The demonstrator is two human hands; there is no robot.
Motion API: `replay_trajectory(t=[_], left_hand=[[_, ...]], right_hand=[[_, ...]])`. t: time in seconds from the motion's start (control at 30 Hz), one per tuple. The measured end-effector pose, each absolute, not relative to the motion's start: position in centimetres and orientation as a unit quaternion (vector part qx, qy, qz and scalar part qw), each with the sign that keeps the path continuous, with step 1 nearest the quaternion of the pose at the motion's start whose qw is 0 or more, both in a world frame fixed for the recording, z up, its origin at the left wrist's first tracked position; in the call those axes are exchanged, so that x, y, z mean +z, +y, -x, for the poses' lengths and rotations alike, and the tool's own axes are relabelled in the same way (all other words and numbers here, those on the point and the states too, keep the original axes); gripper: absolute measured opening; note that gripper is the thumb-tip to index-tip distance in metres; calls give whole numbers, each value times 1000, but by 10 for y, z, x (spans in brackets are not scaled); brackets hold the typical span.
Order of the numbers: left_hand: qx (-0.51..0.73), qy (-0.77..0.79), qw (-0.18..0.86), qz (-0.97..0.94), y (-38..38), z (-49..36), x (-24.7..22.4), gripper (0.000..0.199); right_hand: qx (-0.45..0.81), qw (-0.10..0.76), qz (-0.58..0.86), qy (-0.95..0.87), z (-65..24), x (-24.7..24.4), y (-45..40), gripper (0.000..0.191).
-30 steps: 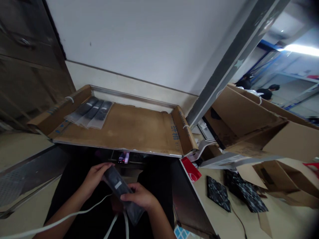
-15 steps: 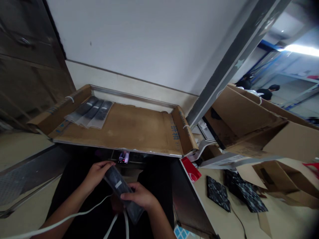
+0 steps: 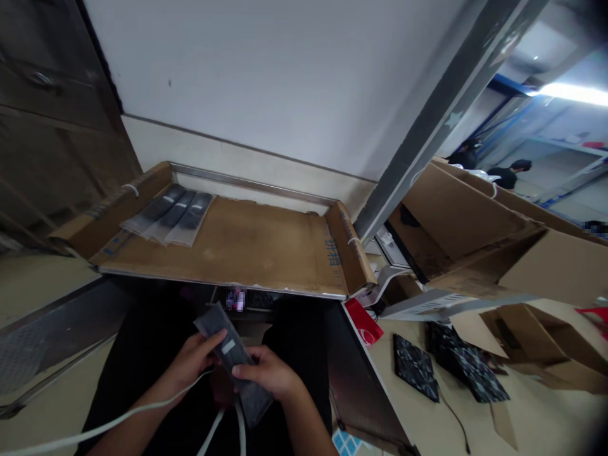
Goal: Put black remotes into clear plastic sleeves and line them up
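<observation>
A long dark item in a frosted plastic bag (image 3: 228, 347), with a small pale label near its middle, lies slantwise above my lap. My left hand (image 3: 197, 356) grips its upper left part, thumb on top. Lower down, my right hand (image 3: 268, 373) pinches the same bagged item, thumb across its face. What is inside the bag cannot be made out. On the cardboard-lined tray (image 3: 266, 244) ahead, several similar bagged dark items (image 3: 173, 212) lie overlapping at the left end. White cords (image 3: 137, 411) hang in front of my left forearm and between my hands.
Below the tray edge a phone screen (image 3: 236, 299) glows. To the right stand a large open carton (image 3: 475, 234) and a smaller one (image 3: 546, 348). Black patterned packages (image 3: 415, 367) and a red bag (image 3: 363, 323) lie nearby. People (image 3: 508, 174) sit in the far background.
My left hand has moved from the bag's top end down onto its upper face, with the thumb now over it. The right hand keeps its grip almost unmoved.
</observation>
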State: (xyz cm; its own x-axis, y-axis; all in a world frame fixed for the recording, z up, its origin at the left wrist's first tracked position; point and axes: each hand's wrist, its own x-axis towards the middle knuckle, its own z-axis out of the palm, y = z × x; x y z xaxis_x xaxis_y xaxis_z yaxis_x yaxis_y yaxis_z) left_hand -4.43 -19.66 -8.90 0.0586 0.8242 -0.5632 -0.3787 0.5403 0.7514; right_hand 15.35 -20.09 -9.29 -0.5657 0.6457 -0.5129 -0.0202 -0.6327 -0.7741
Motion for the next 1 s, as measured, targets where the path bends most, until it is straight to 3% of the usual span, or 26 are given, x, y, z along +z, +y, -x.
replay_trajectory(t=[0.17, 0.27, 0.4, 0.53, 0.63, 0.73, 0.87, 1.0], left_hand=[[416, 559, 672, -251, -204, 40, -74, 51], [460, 584, 608, -278, -188, 57, -40, 49], [518, 595, 513, -337, -115, 82, 29, 48], [428, 644, 420, -475, -8, 96, 71, 47], [306, 736, 282, -534, 47, 102, 72, 65], [261, 750, 181, -580, 62, 104, 62, 80], [171, 695, -7, -698, 44, 99, 44, 51], [126, 684, -53, -716, 32, 96, 24, 40]], right_hand=[[803, 226, 396, -383, -157, -90, -203, 71], [809, 278, 351, -381, -160, -96, -202, 75], [821, 311, 307, -367, -162, -102, -199, 67], [818, 314, 313, -367, -161, -100, -197, 63], [811, 322, 328, -361, -160, -98, -198, 63], [808, 332, 337, -350, -161, -99, -198, 60], [809, 322, 347, -347, -159, -101, -194, 60], [807, 296, 366, -356, -156, -102, -191, 62]])
